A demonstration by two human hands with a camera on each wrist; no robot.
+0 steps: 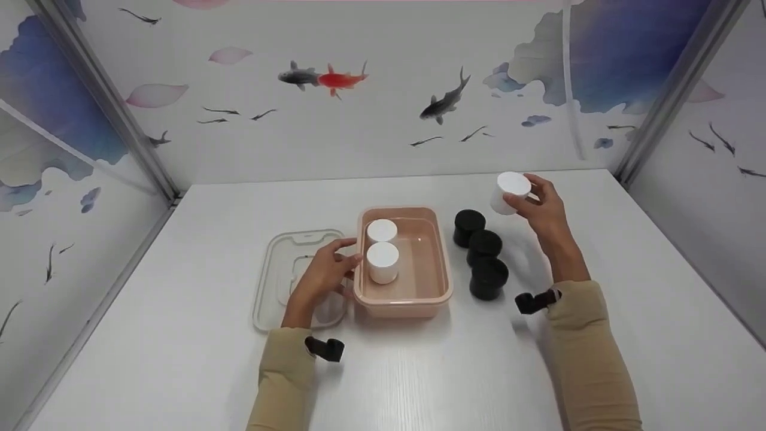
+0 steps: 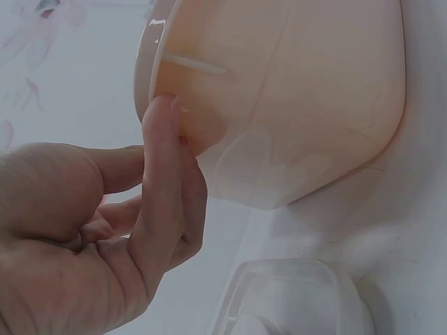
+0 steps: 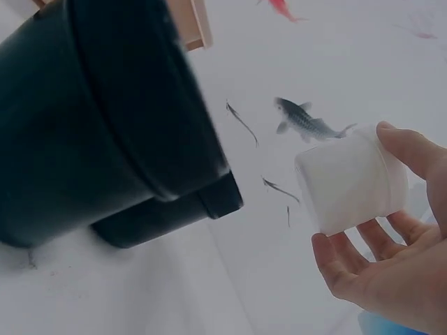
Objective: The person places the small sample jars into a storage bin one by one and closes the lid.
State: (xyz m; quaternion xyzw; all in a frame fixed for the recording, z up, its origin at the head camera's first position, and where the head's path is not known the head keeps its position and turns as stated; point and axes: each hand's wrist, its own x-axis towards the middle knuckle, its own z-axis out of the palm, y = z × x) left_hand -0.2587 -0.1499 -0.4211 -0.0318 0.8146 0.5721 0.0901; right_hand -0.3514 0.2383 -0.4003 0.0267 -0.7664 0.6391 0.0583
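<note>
My right hand (image 1: 546, 209) holds a white lidded jar (image 1: 508, 197) between thumb and fingers, above the back right of the table. In the right wrist view the fingers wrap round the jar (image 3: 349, 183) with its lid toward the thumb. My left hand (image 1: 326, 270) grips the left rim of a pink plastic bin (image 1: 432, 254); in the left wrist view its fingertips are at the rim of the bin (image 2: 293, 77). Inside the bin, two white jars (image 1: 383, 263) stand upright along the left side, one behind the other.
Three black lidded jars (image 1: 488, 278) stand in a row right of the bin, between it and my right forearm. A translucent lid (image 1: 272, 281) lies on the table left of the bin, partly under my left hand. White printed panels (image 1: 383, 131) enclose the table's back and sides.
</note>
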